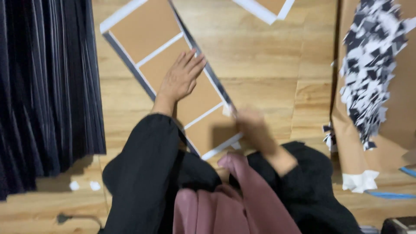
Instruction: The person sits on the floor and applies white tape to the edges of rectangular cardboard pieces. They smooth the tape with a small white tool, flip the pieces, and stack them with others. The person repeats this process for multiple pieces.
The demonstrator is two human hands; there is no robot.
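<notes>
On the wooden floor (264, 56) in front of us lies a long brown board (173, 73). It has white lines across it that cut it into boxes, a white edge at the top, and dark strips down its long sides. It lies slanted, from the top left down toward our lap.

Our left hand (180, 78) lies flat on the middle of the board. The fingers are straight and close together, and they point up and to the right. This hand presses on the board and holds nothing.

Our right hand (253, 128) is at the lower right edge of the board, just beside the dark strip (216, 84) that runs along that side. The hand is blurry, so we cannot tell if it is pinching the strip or only touching it, and we cannot tell how far its fingers are curled.

We wear black sleeves (143, 173), and a pink cloth (229, 203) hangs down between our arms.

On the left hangs a dark cloth with many folds (47, 86). Two small white scraps (84, 186) lie on the floor near its bottom edge. On the right is a big brown sheet (398, 108) with a heap of little black and white paper bits (372, 60) on it. Another board's corner (268, 8) shows at the top
</notes>
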